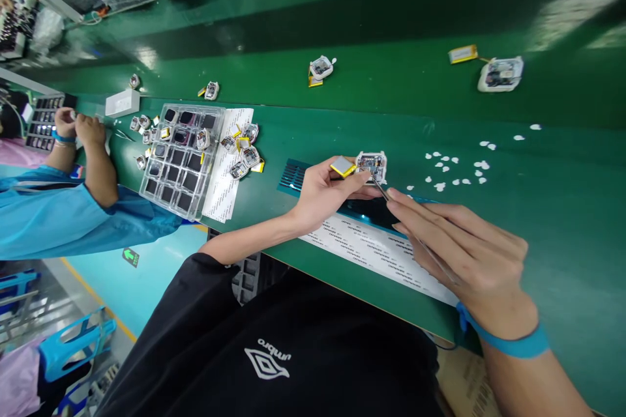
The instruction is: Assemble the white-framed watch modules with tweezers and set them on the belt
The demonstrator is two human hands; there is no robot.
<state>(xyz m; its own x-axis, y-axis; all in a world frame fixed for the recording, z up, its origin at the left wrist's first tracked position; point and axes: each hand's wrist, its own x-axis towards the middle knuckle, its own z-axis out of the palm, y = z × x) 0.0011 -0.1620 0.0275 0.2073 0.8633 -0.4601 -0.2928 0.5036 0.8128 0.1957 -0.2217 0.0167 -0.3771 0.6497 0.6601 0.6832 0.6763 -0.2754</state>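
Both hands work at the middle of the frame. Right hand (460,251), with a blue wrist strap (508,342), is closed around thin tweezers (386,194); most of their length is hidden under the fingers. Their tip touches a small white device (372,166), its inside open. Left hand (325,192) pinches a yellow battery (342,167) just beside this device. A printed label sheet (376,251) lies under the hands on the green surface (562,208), and small white bits (454,169) are scattered at right, with free room around them. At left centre stands a clear tray (183,156) with more devices beside. Another person's hands (81,127) are at the far left, partly cut off.
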